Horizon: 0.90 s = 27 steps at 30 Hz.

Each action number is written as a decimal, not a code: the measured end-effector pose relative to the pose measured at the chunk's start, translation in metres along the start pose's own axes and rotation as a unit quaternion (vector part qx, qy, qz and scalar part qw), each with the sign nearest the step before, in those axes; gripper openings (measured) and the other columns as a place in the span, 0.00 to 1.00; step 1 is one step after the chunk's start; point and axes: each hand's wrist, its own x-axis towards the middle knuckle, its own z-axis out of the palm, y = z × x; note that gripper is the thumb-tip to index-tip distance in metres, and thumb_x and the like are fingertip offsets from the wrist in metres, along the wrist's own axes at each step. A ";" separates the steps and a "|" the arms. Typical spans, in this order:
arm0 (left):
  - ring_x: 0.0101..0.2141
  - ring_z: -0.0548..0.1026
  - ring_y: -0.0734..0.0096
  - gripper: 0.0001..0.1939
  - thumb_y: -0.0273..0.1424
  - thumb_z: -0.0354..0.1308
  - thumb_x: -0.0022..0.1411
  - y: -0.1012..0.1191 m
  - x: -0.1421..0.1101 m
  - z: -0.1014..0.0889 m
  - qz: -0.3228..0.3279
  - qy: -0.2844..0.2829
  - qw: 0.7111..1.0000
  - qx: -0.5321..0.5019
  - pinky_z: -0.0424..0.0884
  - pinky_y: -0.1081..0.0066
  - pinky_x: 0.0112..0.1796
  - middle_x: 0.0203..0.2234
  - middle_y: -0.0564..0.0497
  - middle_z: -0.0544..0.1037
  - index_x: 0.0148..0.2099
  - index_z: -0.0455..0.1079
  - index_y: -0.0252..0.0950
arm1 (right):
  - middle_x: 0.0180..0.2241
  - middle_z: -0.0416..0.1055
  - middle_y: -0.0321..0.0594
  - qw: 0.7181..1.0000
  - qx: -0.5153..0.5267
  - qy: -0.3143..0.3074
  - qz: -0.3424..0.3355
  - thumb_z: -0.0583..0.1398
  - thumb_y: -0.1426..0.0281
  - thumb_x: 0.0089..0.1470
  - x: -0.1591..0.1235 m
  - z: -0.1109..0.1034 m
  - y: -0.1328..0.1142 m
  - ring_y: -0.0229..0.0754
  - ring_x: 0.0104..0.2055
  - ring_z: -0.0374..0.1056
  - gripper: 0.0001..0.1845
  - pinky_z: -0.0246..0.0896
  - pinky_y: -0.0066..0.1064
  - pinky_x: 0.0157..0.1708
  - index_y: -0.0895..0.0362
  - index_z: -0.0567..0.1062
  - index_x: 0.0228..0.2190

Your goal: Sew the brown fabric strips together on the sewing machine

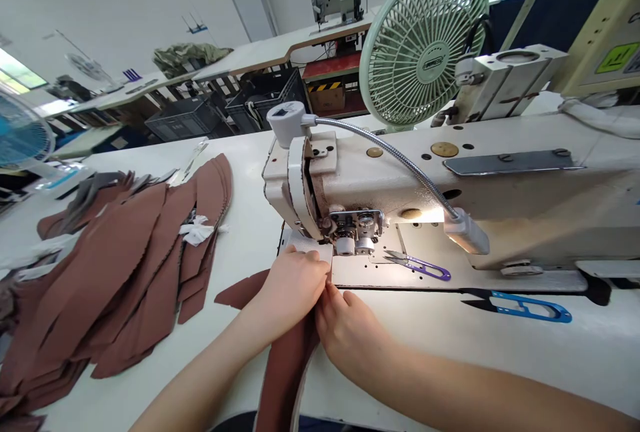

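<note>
A brown fabric piece (283, 379) runs from the table's front edge up to the sewing machine (345, 179), with a white mesh-like layer (320, 251) at its far end under the machine head. My left hand (295, 282) is closed on the fabric just in front of the presser area, fingers curled over the white layer. Close beside it, my right hand (353, 332) pinches the fabric's right edge, its fingertips nearly touching my left hand. The needle and presser foot are hidden behind the machine head and my left hand.
Stacked brown fabric pieces (125, 272) cover the table's left side. Purple thread snips (425, 268) lie on the machine bed; blue thread snips (530, 307) lie to the right. A lamp (466, 232) on a bendable neck lights the bed. A green fan (425, 45) stands behind.
</note>
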 end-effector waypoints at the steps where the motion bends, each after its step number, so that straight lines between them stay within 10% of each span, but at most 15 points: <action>1: 0.29 0.73 0.67 0.12 0.22 0.48 0.62 0.000 0.000 0.000 -0.001 0.000 1.000 -0.002 0.62 0.66 0.36 0.27 0.49 0.76 0.30 0.71 0.35 | 0.45 0.73 0.63 1.000 -0.002 0.002 0.008 0.57 0.76 0.53 0.001 0.001 0.003 0.61 0.50 0.67 0.18 0.66 0.41 0.31 0.71 0.76 0.44; 19: 0.28 0.73 0.66 0.11 0.22 0.47 0.62 -0.005 -0.001 -0.001 0.022 0.005 1.000 0.016 0.62 0.65 0.35 0.27 0.49 0.75 0.34 0.70 0.35 | 0.32 0.77 0.51 0.997 0.064 -0.024 0.025 0.60 0.82 0.48 0.001 -0.011 0.018 0.48 0.38 0.72 0.08 0.67 0.33 0.31 0.64 0.77 0.33; 27: 0.32 0.72 0.62 0.11 0.21 0.48 0.61 -0.010 -0.007 0.000 0.035 -0.003 0.999 0.008 0.62 0.66 0.32 0.31 0.49 0.73 0.37 0.70 0.37 | 0.44 0.74 0.57 0.999 0.025 0.022 0.042 0.58 0.80 0.52 0.004 -0.001 0.023 0.52 0.46 0.69 0.13 0.67 0.35 0.32 0.65 0.76 0.41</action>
